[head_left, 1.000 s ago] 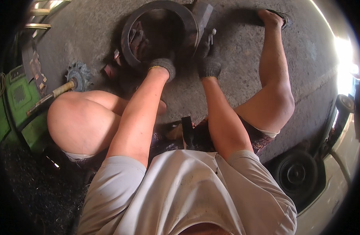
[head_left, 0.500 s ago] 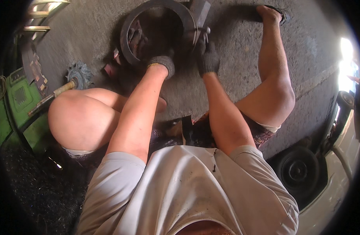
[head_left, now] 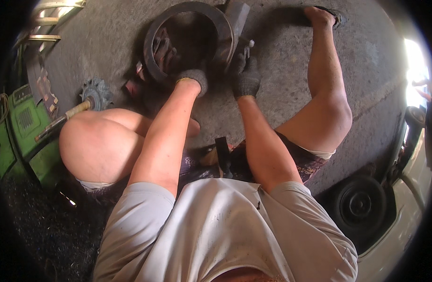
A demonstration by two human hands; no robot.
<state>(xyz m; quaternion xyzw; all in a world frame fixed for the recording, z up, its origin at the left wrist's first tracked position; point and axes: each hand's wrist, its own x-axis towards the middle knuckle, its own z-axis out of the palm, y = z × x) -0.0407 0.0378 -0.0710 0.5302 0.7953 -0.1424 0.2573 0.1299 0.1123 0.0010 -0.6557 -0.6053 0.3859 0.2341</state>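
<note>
A wide dark ring point(head_left: 151, 55), like a metal drum or rim, stands on the ground ahead of me. My left hand point(head_left: 195, 81), in a dark knit glove, is at the ring's near edge; its fingers are lost in the shadow there. Just right of the ring, my gloved right hand point(head_left: 247, 81) is closed around a slim metal tool point(head_left: 251, 43) with a bright rounded end. Its exact kind is too blurred to make out. A grey angular metal block point(head_left: 237, 19) leans against the ring's far right side.
Crumpled reddish-dark gloves or rags point(head_left: 164, 49) show through the ring. To the left are a toothed metal wheel point(head_left: 96, 94) on a shaft, a green machine point(head_left: 25, 117) and a pile of dark shavings point(head_left: 46, 225). A vehicle's wheel point(head_left: 359, 204) is at right. My bare legs flank the work.
My right hand has drawn back toward me, away from the block, and the metal tool has come with it. The ring has shifted slightly nearer. My left hand has hardly moved.
</note>
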